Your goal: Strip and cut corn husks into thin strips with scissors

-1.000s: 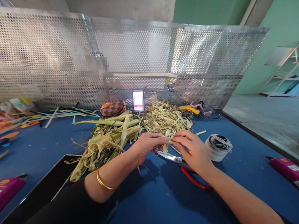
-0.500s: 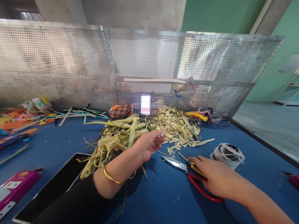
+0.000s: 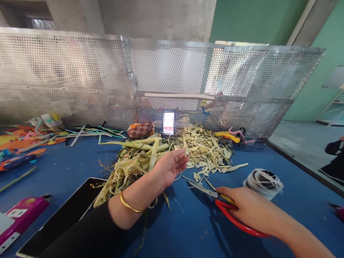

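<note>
My left hand (image 3: 173, 166) hovers over the front of the husk heap, palm turned inward. Its thumb and forefinger pinch a small pale piece of corn husk (image 3: 186, 152). My right hand (image 3: 245, 207) is wrapped round the handles of a pair of scissors (image 3: 207, 191) with red and yellow grips. The blades point up and left, toward my left hand but apart from it. Long dried corn husks (image 3: 128, 165) lie in a bundle behind my left forearm. Cut husk scraps (image 3: 208, 146) are piled to the right of that bundle.
A spool of white cord (image 3: 264, 184) stands beyond my right hand. A black tray-like object (image 3: 63, 211) and a purple power strip (image 3: 22, 221) lie at left. A lit phone (image 3: 168, 122) leans near the perforated metal screen (image 3: 169, 68). A person is partly visible at far right.
The scissors and my right hand have shifted slightly right, and the blades look closer together. My left hand is nearly still. A person has come into view at the right edge.
</note>
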Available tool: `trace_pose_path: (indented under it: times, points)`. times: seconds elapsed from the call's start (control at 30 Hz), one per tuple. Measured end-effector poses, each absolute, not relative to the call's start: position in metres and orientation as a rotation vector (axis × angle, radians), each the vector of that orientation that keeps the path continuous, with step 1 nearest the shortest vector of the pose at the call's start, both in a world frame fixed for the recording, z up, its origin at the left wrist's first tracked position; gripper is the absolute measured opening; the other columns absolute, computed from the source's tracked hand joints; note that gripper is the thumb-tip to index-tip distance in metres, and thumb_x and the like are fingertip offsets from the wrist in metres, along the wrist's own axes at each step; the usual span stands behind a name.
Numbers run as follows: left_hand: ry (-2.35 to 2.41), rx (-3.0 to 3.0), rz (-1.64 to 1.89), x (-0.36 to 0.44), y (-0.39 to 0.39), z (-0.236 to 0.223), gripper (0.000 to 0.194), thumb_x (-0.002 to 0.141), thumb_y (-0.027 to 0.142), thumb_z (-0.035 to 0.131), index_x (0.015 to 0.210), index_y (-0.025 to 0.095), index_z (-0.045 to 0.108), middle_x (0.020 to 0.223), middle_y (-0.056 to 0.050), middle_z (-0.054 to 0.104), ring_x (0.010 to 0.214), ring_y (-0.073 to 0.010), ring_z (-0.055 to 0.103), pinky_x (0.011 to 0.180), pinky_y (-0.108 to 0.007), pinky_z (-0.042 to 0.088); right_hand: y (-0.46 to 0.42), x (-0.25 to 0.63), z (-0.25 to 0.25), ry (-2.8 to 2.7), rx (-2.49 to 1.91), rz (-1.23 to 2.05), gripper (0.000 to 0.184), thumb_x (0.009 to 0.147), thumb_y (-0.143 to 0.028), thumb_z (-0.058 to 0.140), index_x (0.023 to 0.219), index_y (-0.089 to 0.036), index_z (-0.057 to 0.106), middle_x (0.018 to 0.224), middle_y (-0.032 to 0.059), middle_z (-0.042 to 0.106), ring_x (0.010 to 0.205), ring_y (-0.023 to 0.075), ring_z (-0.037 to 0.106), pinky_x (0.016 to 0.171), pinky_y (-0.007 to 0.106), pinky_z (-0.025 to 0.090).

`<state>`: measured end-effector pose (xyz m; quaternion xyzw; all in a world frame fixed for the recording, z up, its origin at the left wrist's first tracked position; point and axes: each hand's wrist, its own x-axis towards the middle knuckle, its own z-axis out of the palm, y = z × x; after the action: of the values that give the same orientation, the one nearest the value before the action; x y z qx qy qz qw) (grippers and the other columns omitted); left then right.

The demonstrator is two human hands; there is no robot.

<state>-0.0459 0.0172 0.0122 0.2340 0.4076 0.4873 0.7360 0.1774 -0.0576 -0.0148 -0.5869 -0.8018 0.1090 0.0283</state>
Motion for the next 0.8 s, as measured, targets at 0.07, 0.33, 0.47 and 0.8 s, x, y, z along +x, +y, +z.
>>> trace_pose_path:
  times: [0.07, 0.33, 0.47, 0.8]
  points:
    - [0.898, 0.517, 1.104, -0.046, 0.017, 0.012, 0.009, 0.074, 0.018, 0.07, 0.077, 0.013, 0.063, 0.072, -0.005, 0.068, 0.061, -0.01, 0.061, 0.059, -0.021, 0.048, -0.056, 0.181, -0.014, -2.397, -1.724, 0.445, 0.041, 0.073, -0.021, 0.053, 0.112, -0.026, 0.066, 0.09, 0.0067, 0.073, 0.079, 0.0238, 0.067, 0.066, 0.029, 0.045]
    - [0.882, 0.489, 1.163, -0.043, 0.016, 0.01, 0.008, 0.077, 0.018, 0.066, 0.074, 0.011, 0.062, 0.07, -0.005, 0.068, 0.059, -0.0109, 0.063, 0.06, -0.022, 0.05, -0.039, 0.172, -0.017, -1.631, -1.55, 0.944, 0.059, 0.064, -0.052, 0.066, 0.113, -0.019, 0.063, 0.068, 0.0015, 0.062, 0.053, 0.0171, 0.056, 0.055, 0.031, 0.05]
    - [0.847, 0.472, 1.161, -0.04, 0.013, 0.009, 0.007, 0.077, 0.016, 0.064, 0.072, 0.013, 0.061, 0.072, -0.005, 0.07, 0.062, -0.012, 0.065, 0.062, -0.022, 0.051, -0.046, 0.157, -0.022, -1.505, -1.309, 1.07, 0.061, 0.061, -0.057, 0.071, 0.108, -0.019, 0.063, 0.072, 0.0021, 0.057, 0.067, 0.0169, 0.057, 0.065, 0.028, 0.05]
    - [0.868, 0.548, 1.142, -0.027, 0.004, 0.0, 0.006, 0.077, 0.016, 0.061, 0.073, 0.012, 0.064, 0.076, -0.008, 0.071, 0.062, -0.0136, 0.066, 0.061, -0.022, 0.052, -0.05, 0.151, -0.031, -1.558, -1.342, 1.071, 0.056, 0.068, -0.055, 0.068, 0.106, -0.016, 0.059, 0.066, -0.0038, 0.044, 0.052, 0.0089, 0.038, 0.047, 0.021, 0.039]
